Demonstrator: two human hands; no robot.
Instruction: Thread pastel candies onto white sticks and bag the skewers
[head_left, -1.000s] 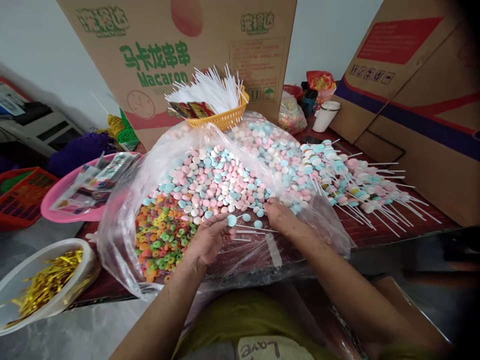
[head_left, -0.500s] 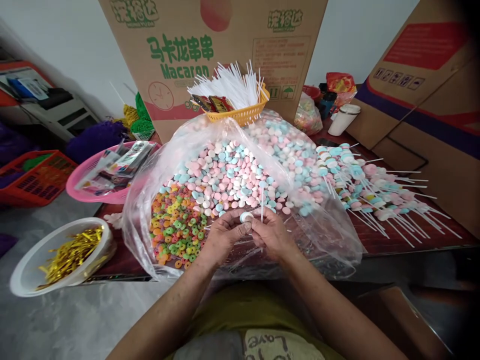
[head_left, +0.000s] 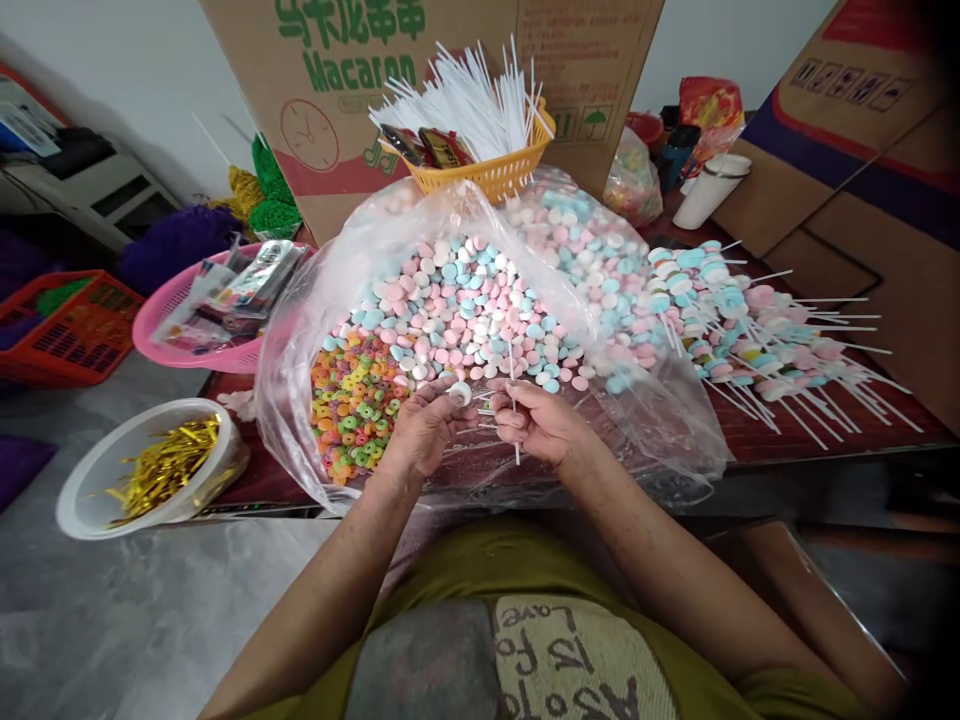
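Observation:
My left hand (head_left: 427, 428) pinches a round white candy (head_left: 460, 393) between thumb and fingers. Beside it, my right hand (head_left: 544, 422) is closed on a thin white stick (head_left: 512, 362), held upright. Whether any candy is threaded on the stick's top I cannot tell against the pile behind. Both hands are over the front of an opened clear plastic bag (head_left: 289, 375). Just beyond them lie pink, white and blue candies (head_left: 457, 300); small coloured candy rings (head_left: 356, 405) are heaped near my left hand. A few loose sticks (head_left: 486, 410) show between the hands.
A yellow basket (head_left: 487, 180) of white sticks stands behind the pile. Finished candy skewers (head_left: 757, 340) lie at right, near a white cup (head_left: 712, 190). On the left are a pink basket (head_left: 161, 335) of packets and a tub (head_left: 82, 500) of gold ties.
My hands have drawn slightly apart, the left one carrying the white candy away from the stick. The camera view has tilted downward.

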